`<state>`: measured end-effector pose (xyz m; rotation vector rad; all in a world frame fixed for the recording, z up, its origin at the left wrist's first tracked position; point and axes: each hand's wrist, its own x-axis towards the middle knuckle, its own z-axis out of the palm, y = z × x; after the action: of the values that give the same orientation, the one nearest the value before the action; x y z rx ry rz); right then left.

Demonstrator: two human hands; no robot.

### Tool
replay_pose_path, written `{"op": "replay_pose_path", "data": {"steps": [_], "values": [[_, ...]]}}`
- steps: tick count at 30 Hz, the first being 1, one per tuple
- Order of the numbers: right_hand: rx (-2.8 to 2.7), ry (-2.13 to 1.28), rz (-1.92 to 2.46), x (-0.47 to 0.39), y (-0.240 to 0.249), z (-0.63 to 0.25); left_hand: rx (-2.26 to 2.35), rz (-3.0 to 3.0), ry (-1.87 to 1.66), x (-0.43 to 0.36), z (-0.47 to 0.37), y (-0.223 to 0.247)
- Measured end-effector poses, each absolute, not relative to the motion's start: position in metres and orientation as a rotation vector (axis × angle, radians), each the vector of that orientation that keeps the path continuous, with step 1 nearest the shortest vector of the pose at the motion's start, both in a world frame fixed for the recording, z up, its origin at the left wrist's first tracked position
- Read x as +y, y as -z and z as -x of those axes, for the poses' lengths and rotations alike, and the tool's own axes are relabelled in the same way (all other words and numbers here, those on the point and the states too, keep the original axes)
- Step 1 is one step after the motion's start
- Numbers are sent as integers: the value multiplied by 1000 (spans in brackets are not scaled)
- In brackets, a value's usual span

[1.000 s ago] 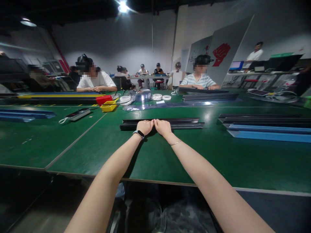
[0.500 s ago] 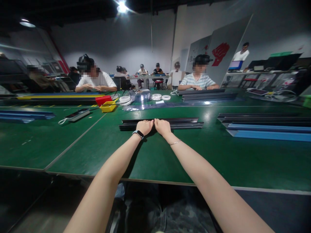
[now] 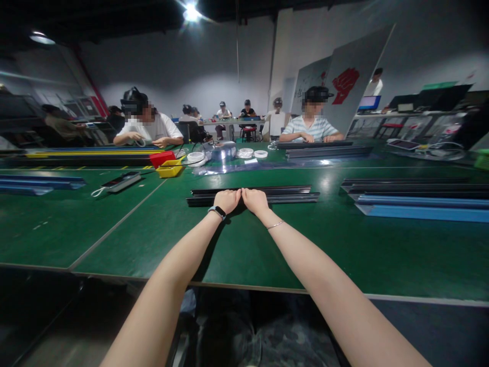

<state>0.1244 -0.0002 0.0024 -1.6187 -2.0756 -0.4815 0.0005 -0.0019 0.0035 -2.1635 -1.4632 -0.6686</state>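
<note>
A long black channel-shaped profile (image 3: 294, 197) lies crosswise on the green table in front of me, with a raised black edge running along its far side. Whether this is one piece or two side by side, I cannot tell. My left hand (image 3: 227, 201), with a watch at the wrist, is closed over the profile's middle. Right beside it, my right hand (image 3: 255, 201) is closed on the same stretch, the thumbs nearly touching. The fingertips are hidden behind the knuckles. Both ends of the profile stick out past my hands.
More black and blue profiles (image 3: 420, 211) lie at right, blue ones (image 3: 42, 184) at left. Beyond are a phone-like device (image 3: 121, 182), a yellow bin (image 3: 170, 167), a red bin (image 3: 162, 159) and rolls of white tape (image 3: 245, 153). Two people work across the table.
My hands hold the same place on the profile. Across the table, the person at left has shifted their hands; the camera view has moved very slightly.
</note>
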Motion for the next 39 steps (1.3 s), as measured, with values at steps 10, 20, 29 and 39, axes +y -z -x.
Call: {"op": "replay_pose_path", "data": {"steps": [10,20,29,39], "values": [[-2074,482,1577,-3,-3,-125,-1437,2180,665,-3,1,-4],[-2062,441,1595,-4,-4,-125,-1412,2203,636,-4,1,-6],[-2093,395,1625,-5,-5,-124,-1410,2229,652,-4,1,-6],[-2108,399,1640,-5,-6,-123,-1404,2230,680,-6,0,-7]]}}
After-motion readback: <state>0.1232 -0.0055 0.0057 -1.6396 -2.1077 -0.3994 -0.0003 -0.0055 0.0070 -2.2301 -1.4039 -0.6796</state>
